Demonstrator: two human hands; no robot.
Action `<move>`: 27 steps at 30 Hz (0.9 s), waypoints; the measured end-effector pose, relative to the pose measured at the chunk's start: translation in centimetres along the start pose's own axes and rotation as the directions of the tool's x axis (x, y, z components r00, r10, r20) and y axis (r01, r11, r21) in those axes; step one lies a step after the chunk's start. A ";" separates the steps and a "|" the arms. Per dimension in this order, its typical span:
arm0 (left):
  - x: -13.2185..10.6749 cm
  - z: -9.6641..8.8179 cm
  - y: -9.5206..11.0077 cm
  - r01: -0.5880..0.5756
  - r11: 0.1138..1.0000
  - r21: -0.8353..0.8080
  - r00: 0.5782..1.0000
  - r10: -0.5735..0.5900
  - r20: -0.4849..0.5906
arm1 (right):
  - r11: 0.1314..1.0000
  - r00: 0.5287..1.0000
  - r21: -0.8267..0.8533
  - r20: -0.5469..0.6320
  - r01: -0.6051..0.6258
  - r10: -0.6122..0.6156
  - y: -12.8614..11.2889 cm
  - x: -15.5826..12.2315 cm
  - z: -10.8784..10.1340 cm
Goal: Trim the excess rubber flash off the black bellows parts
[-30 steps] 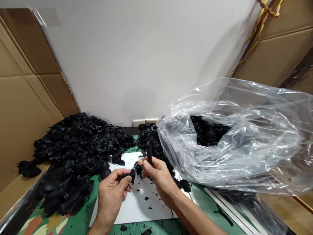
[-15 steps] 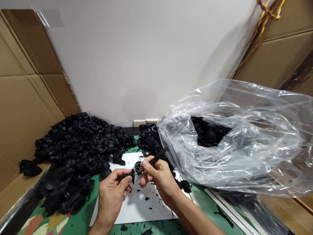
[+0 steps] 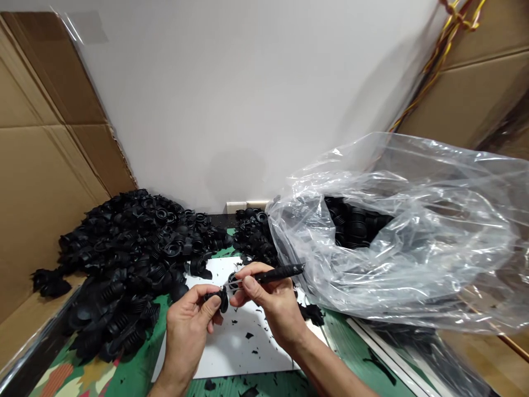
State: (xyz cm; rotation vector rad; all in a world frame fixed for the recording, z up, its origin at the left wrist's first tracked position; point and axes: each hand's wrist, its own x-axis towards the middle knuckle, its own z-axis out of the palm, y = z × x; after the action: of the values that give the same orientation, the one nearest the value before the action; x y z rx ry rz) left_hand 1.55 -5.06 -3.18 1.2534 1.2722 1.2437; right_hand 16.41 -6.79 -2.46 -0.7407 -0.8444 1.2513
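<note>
My left hand (image 3: 188, 325) grips a black rubber bellows part (image 3: 222, 300) between thumb and fingers, above a white board (image 3: 243, 347). My right hand (image 3: 268, 292) pinches a slim black-handled craft knife (image 3: 281, 273), its handle lying almost level. Its thin blade reaches left toward the rubber part, and the exact contact is hidden by my fingers. A black rubber ring (image 3: 233, 281) shows just behind my right fingers. Small black rubber scraps (image 3: 249, 335) lie scattered on the board.
A large heap of black rubber bellows parts (image 3: 132, 259) fills the left, against cardboard sheets (image 3: 41, 193). A clear plastic bag (image 3: 392, 242) holding more parts lies on the right. A green cutting mat (image 3: 136, 347) lies beneath the board.
The knife has swung from nearly upright to almost level, with its handle now pointing right. My right hand has moved slightly closer to the rubber part; my left hand stays nearly still.
</note>
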 end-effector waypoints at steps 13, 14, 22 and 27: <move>-0.1 0.1 0.1 0.002 0.999 -0.042 1.000 -0.002 -0.003 | 1.000 0.999 -0.009 -0.040 0.007 -0.007 -0.3 0.5 -0.4; -0.1 0.1 0.1 -0.001 0.999 -0.034 1.000 0.001 -0.005 | 1.000 0.999 -0.007 -0.042 0.022 -0.022 -0.2 0.4 -0.2; -0.3 0.1 -0.1 -0.004 1.000 -0.022 1.000 0.004 -0.006 | 0.992 0.996 -0.116 -0.063 0.048 -0.056 0.6 -0.3 0.4; -0.2 0.1 -0.2 0.006 1.000 -0.028 1.000 -0.006 0.001 | 0.993 0.996 -0.104 -0.065 0.050 -0.057 0.7 -0.2 0.5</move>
State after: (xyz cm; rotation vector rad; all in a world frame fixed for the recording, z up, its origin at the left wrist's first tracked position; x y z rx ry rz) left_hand 1.65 -5.29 -3.37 1.2295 1.2526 1.2522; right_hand 15.65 -6.89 -2.84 -0.8330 -0.8728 1.1356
